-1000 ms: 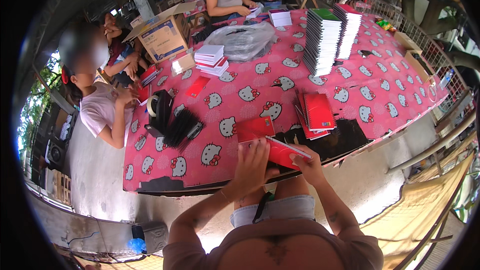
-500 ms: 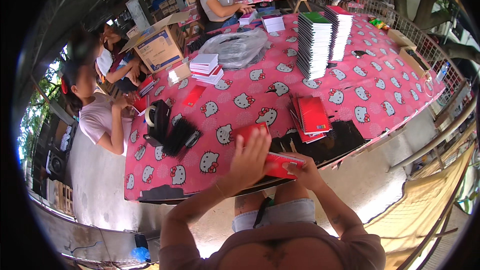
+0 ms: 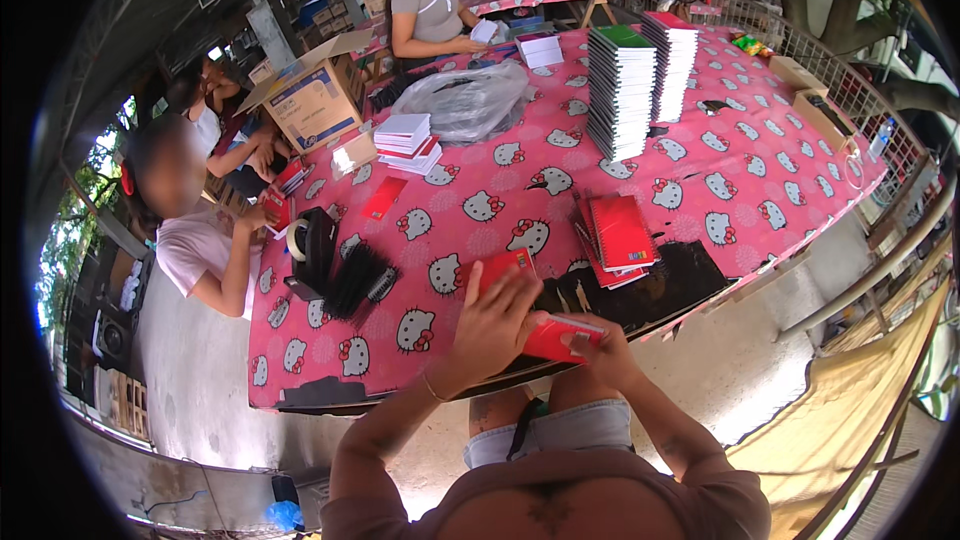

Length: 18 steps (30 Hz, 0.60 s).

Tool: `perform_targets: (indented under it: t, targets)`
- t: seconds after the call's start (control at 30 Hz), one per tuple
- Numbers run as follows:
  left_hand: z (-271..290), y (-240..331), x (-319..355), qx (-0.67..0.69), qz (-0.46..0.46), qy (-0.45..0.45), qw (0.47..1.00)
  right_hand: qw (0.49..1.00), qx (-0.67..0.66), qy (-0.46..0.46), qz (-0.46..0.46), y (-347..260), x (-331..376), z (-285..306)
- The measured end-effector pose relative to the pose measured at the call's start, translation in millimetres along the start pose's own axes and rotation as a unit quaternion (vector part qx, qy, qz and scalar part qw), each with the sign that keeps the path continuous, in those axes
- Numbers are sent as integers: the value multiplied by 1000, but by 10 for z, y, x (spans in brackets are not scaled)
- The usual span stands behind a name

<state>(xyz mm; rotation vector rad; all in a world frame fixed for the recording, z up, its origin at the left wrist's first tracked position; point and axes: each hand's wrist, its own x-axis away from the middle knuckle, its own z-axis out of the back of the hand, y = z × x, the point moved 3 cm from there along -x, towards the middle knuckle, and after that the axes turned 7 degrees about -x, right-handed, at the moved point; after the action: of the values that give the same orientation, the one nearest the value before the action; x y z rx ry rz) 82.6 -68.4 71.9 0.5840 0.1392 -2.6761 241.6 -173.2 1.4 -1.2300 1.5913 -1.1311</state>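
My right hand (image 3: 606, 352) grips a small red notebook (image 3: 552, 339) at the table's near edge, thumb on top of its cover. Fingers stretched out, my left hand (image 3: 498, 312) lies just left of it, its fingertips over another red notebook (image 3: 514, 262) on the table. Whether the left palm touches the held notebook I cannot tell. Just beyond my right hand rests a small pile of red spiral notebooks (image 3: 621, 232), partly on a black patch (image 3: 680, 285) of the tabletop. Black binding coils (image 3: 358, 280) lie in a heap to the left.
A black tape dispenser (image 3: 316, 248) stands beside the coils. Farther back are tall spiral notebook stacks (image 3: 620, 90), a clear plastic bag (image 3: 465, 100), white pads (image 3: 403, 135) and a cardboard box (image 3: 312, 100). A person in pink (image 3: 205, 260) works at the left edge.
The notebook in my right hand has shifted slightly left, and my left hand has come a little lower. At the back, a person has straightened up with a white pad in hand.
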Motion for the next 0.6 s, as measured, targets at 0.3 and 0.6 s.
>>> perform_targets:
  t: [0.3,0.6]
  targets:
    - [59,106,28,-82,-10,3,997,997,64,5,41,-116,0,-8]
    - [-51,117,-8,-171,-10,34,985,999,19,3,35,-190,18,-128]
